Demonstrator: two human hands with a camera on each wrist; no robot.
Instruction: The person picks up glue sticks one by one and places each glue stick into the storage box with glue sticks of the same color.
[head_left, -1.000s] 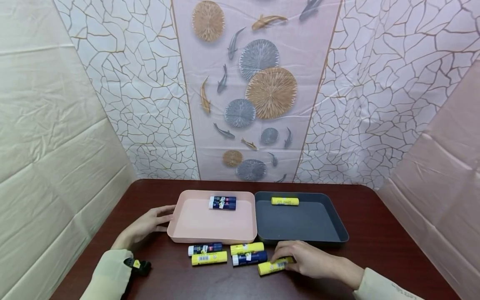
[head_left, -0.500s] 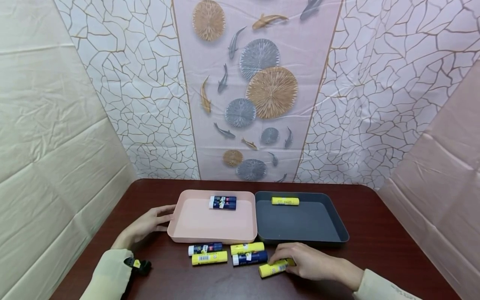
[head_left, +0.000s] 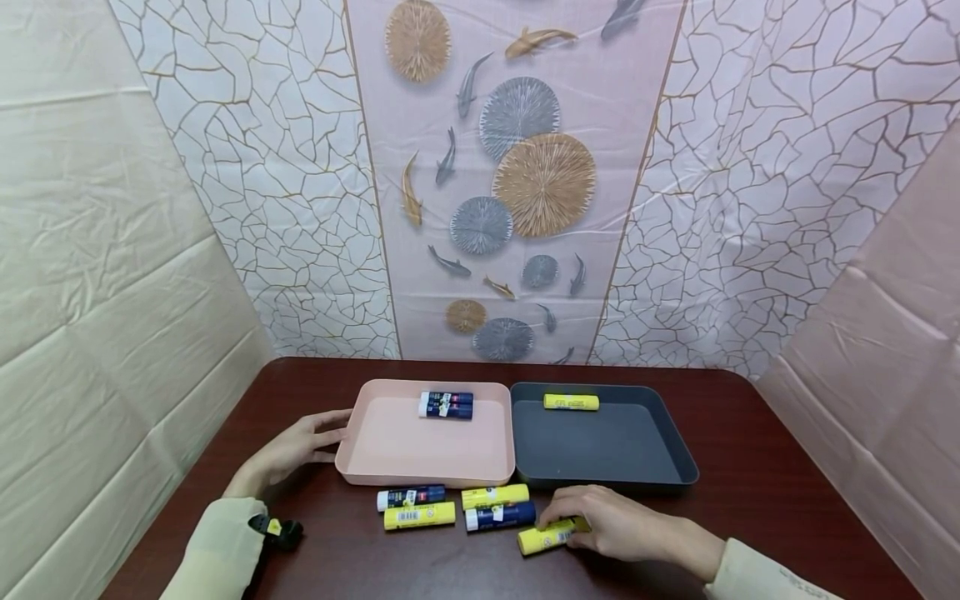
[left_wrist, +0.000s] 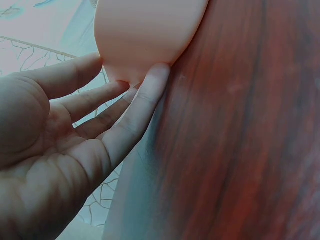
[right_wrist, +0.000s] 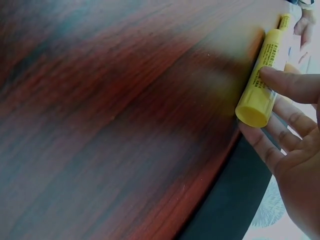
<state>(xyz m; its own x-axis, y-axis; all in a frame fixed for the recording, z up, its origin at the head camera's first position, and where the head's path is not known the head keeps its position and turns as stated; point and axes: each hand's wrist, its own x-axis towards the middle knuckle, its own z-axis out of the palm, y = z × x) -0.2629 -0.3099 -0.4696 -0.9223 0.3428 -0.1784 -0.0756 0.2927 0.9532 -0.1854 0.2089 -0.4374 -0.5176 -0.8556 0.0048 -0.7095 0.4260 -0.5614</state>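
My right hand [head_left: 592, 523] pinches a yellow glue stick [head_left: 542, 537] lying on the dark wooden table [head_left: 750, 508], just in front of the dark grey tray [head_left: 660, 458]. The right wrist view shows thumb and fingers [right_wrist: 292, 85] curled round that stick [right_wrist: 262, 82]. My left hand [head_left: 300, 446] rests with straight fingers against the left rim of the pink tray [head_left: 390, 450]; its fingertips [left_wrist: 155, 75] touch the tray's corner [left_wrist: 145, 35]. A blue glue stick [head_left: 446, 405] lies in the pink tray, a yellow one [head_left: 572, 402] in the grey tray.
Several more glue sticks lie in front of the trays: a blue one [head_left: 408, 497], a yellow one [head_left: 418, 516], another yellow [head_left: 493, 496] and another blue [head_left: 498, 516]. Patterned cloth walls close in the table on three sides.
My right hand has shifted slightly on the yellow glue stick, which has barely moved. The left hand and the trays are as before.
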